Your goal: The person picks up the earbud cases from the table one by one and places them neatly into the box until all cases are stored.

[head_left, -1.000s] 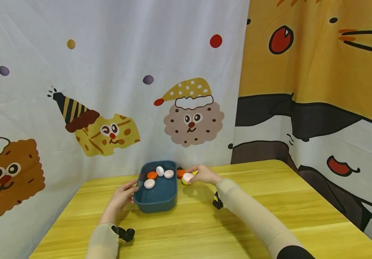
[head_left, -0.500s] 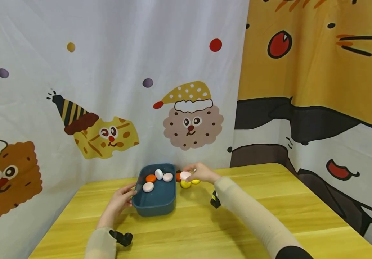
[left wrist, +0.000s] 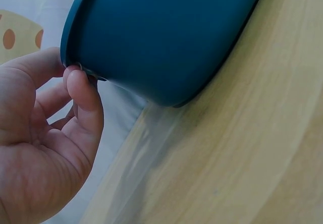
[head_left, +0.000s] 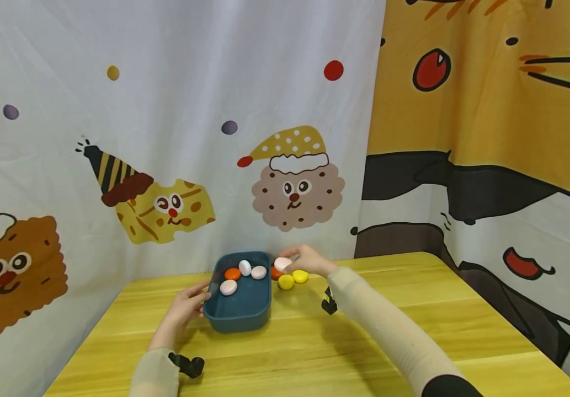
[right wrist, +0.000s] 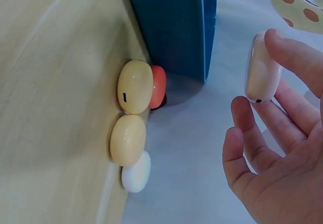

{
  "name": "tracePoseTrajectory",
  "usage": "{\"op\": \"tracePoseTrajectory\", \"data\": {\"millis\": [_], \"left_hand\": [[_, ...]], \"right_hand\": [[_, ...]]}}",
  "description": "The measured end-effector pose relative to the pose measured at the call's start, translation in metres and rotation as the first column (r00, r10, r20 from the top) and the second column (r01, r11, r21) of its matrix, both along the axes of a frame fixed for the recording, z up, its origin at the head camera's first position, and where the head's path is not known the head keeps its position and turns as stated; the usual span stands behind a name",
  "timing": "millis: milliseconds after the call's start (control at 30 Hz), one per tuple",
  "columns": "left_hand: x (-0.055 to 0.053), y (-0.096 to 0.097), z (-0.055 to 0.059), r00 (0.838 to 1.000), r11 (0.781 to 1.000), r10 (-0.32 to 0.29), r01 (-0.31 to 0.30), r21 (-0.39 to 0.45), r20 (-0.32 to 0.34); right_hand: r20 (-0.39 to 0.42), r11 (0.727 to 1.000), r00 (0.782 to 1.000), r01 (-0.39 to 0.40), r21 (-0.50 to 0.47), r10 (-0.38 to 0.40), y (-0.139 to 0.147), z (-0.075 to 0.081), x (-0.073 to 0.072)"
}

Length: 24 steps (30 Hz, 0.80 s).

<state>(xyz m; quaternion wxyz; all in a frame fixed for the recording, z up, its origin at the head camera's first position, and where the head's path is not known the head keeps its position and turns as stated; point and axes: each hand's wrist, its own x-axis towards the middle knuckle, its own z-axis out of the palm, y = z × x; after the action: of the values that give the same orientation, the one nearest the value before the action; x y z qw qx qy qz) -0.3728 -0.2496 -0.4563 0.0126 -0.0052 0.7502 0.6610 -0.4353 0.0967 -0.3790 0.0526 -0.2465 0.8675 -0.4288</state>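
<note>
My left hand pinches the left rim of a blue rectangular bin, thumb and fingers on the rim in the left wrist view. Inside the bin lie an orange pebble-shaped piece, a white one and two pale pink ones. Off the bin's right side, my right hand holds a glossy pale pink pebble-shaped piece with a small dark slot at its end, raised off the table. Below that hand are two yellow pieces and an orange piece, close to the bin.
In the right wrist view a white piece lies beside the yellow ones. A printed cartoon curtain hangs right behind the yellow wood-grain table. The bin's right wall stands between the right hand and the bin's inside.
My right hand has lifted the pale pink piece from among the yellow ones and moved it up and slightly left, uncovering them. The left hand has stayed at the bin's rim.
</note>
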Motion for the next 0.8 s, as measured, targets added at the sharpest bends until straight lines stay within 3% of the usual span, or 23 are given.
{"op": "tracePoseTrajectory", "data": {"millis": [300,800], "left_hand": [[0.001,-0.005,-0.003,1.000,1.000,-0.003,0.003,-0.002,0.017],[0.000,0.000,-0.001,1.000,1.000,0.006,-0.006,0.000,0.018]], "right_hand": [[0.010,1.000,1.000,-0.023,-0.018,0.023,-0.008,0.009,0.002],[-0.029,1.000,1.000,0.004,0.030,-0.003,-0.011,0.020,-0.010]]}}
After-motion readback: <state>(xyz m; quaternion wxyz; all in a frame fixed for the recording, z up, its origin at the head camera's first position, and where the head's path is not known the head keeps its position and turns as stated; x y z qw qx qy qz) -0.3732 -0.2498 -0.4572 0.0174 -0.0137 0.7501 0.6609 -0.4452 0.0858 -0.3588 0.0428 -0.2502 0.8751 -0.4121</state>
